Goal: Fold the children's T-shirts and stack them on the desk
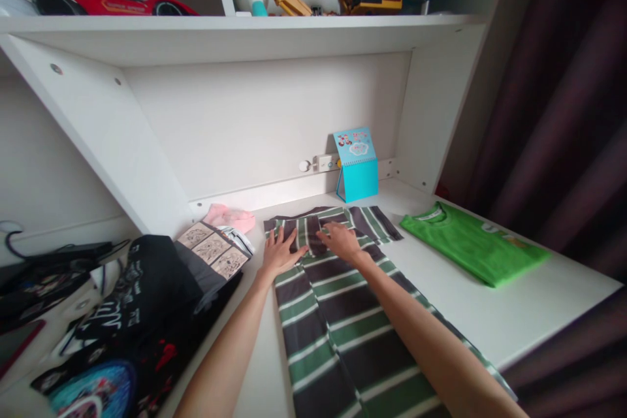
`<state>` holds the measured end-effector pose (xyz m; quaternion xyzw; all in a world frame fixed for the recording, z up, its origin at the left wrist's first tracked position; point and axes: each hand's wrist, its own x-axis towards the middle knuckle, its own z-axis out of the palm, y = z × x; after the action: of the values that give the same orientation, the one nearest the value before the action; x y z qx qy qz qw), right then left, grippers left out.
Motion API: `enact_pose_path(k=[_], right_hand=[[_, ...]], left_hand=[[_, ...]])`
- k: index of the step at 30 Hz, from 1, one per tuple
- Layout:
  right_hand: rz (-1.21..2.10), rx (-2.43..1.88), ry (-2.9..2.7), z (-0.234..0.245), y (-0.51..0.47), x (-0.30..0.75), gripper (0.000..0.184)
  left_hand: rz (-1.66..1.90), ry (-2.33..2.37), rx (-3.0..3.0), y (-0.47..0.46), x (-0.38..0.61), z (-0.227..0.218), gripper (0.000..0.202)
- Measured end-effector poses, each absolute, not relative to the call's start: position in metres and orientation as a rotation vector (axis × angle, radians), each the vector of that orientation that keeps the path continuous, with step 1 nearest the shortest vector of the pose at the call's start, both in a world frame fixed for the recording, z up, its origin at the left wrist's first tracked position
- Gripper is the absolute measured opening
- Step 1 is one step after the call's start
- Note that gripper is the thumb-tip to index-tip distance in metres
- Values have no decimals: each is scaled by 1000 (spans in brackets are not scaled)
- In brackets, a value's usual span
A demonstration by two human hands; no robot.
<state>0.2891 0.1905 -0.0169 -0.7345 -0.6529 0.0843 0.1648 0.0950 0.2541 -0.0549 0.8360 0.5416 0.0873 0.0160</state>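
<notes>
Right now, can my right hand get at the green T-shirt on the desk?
Probably yes. The right hand rests on the striped shirt, and the green T-shirt lies flat on the desk to its right. Only the striped shirt's flat sleeve lies between them, and nothing upright seems to block the way.

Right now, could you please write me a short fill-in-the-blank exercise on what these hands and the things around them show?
The left hand and the right hand rest on a shirt patterned with ____.
The other shirt, lying to the right, is ____.
The shelf above holds a red toy ____.

Missing words: stripes; green; car.
</notes>
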Motion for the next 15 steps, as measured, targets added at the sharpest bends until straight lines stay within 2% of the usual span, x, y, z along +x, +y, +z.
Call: enact_pose_path(k=[8,15], right_hand=[[309,-2506,-1328,-8,185,422,41],[417,-2375,-1180,-23,193,439,32]], left_hand=[[280,1663,2581,251,95,-52,78],[287,1637,2593,250,95,-52,75]])
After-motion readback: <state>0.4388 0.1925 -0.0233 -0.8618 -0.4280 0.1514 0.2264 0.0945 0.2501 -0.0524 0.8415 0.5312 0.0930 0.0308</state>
